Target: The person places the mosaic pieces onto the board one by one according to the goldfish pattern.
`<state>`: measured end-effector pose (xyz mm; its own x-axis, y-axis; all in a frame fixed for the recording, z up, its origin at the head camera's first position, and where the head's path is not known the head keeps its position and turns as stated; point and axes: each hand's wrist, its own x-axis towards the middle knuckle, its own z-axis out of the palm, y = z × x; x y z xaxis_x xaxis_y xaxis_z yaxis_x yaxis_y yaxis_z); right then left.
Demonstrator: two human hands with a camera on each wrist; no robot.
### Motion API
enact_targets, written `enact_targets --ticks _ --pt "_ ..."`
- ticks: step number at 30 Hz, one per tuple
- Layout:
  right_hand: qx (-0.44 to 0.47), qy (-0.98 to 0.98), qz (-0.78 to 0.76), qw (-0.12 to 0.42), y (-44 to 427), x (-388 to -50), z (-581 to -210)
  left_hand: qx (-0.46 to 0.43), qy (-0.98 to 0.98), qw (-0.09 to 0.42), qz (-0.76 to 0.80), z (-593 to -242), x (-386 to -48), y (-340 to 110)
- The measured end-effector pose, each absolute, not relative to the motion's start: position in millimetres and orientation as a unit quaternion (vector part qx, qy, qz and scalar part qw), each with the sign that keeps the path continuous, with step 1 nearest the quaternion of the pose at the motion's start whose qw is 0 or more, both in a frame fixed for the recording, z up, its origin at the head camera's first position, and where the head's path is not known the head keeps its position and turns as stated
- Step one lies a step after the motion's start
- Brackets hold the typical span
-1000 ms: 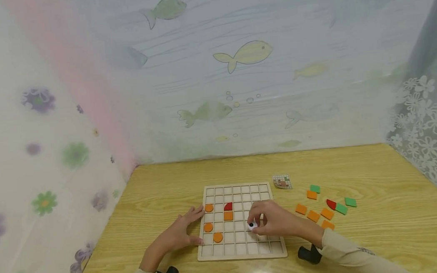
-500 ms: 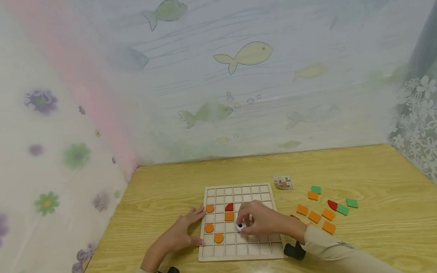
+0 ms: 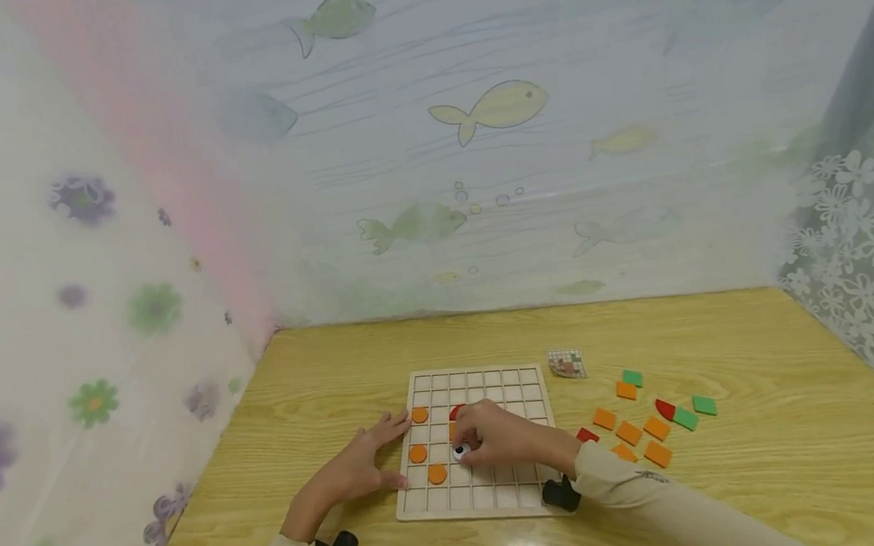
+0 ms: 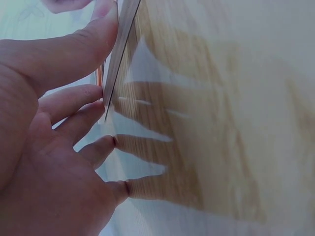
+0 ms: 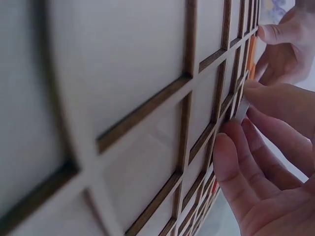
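A wooden grid board [image 3: 485, 514] lies on the table in the head view. My right hand [image 3: 501, 436] is over its middle, thumb and fingers pinching a white disc [image 3: 460, 452] with a black dot. In the right wrist view that disc [image 5: 242, 109] appears edge-on at the grid. My left hand [image 3: 353, 468] rests along the board's left edge, its fingers spread and touching the side. Several orange discs [image 3: 438, 473] sit in cells at the left. Just beyond my right fingers are a red quarter-round tile [image 3: 456, 411] and a partly hidden orange square tile.
Loose orange [image 3: 629, 432], green [image 3: 704, 405] and red tiles [image 3: 665, 409] lie scattered on the table right of the board. Near the board's far right corner is a small grid-printed card [image 3: 566, 364]. A wall with painted fish [image 3: 505, 103] rises behind the table.
My right hand has moved left across the board with the white disc, to a spot just below the orange square tile. The left hand has stayed at the board's edge.
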<state>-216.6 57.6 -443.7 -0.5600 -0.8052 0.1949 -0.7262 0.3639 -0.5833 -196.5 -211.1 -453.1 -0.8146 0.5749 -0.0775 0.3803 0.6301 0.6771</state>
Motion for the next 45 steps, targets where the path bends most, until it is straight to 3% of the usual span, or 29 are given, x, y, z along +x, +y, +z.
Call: enact_targets --ticks 26,45 --pt "-0.476 0.826 -0.299 0.037 53.1 -216.2 -446.6 0.267 0.894 0.142 0.330 -454.2 -195.7 -210.3" --pt "-0.427 0.841 -0.331 0.038 107.9 -210.3 -436.9 0.264 0.895 0.143 0.331 -452.3 -195.6 -210.2"
